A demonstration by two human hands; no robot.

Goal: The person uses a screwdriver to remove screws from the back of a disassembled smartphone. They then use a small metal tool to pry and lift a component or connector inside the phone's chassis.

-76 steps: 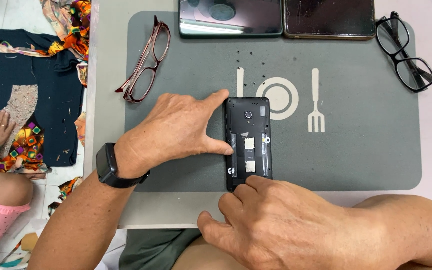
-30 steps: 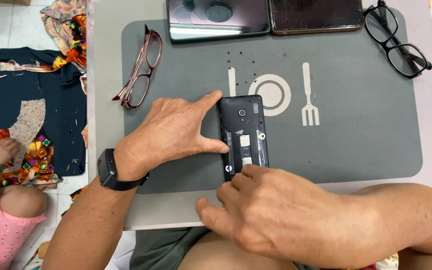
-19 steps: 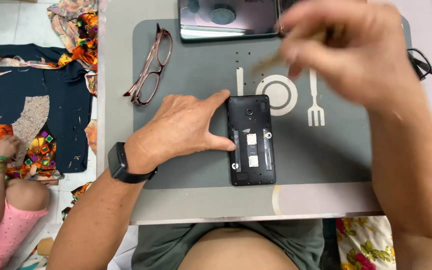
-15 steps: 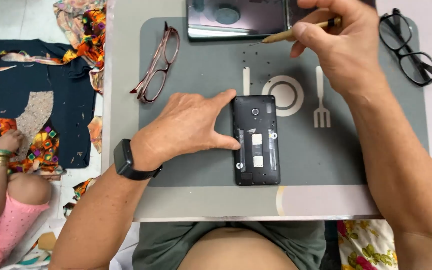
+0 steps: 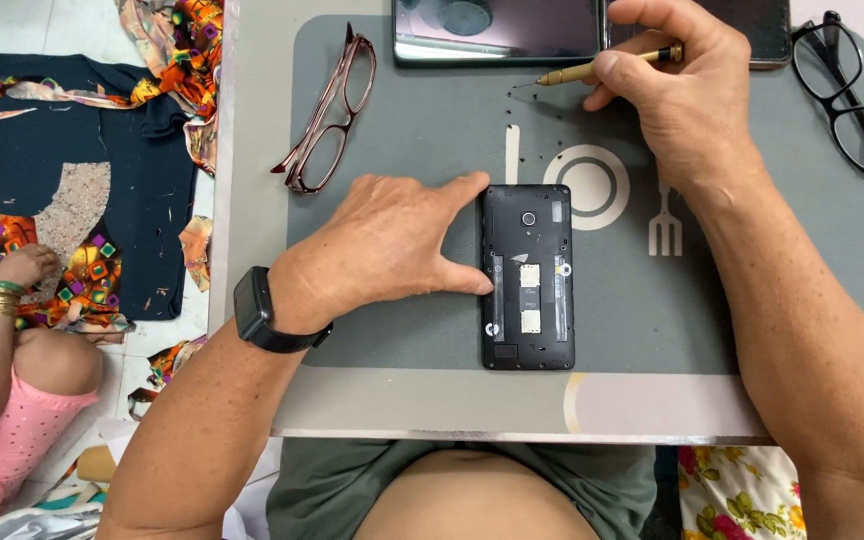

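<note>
While left hand [image 5: 377,250] steadies phone [image 5: 528,277], right hand [image 5: 677,95] pinches screwdriver [image 5: 602,68]

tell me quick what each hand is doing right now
Left hand: open, flat on the mat, thumb and fingertip against the black phone.
Right hand: closed on a small brass screwdriver.

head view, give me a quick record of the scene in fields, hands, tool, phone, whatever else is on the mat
left hand: flat on the grey mat, thumb and forefinger against the left edge of the opened phone
right hand: pinch grip on a small brass screwdriver, tip pointing left over tiny dark screws
phone: back cover off, lying flat, insides showing
wrist: black smartwatch on the left
glasses: reddish pair at left, black pair at right
top edge: dark devices
</note>
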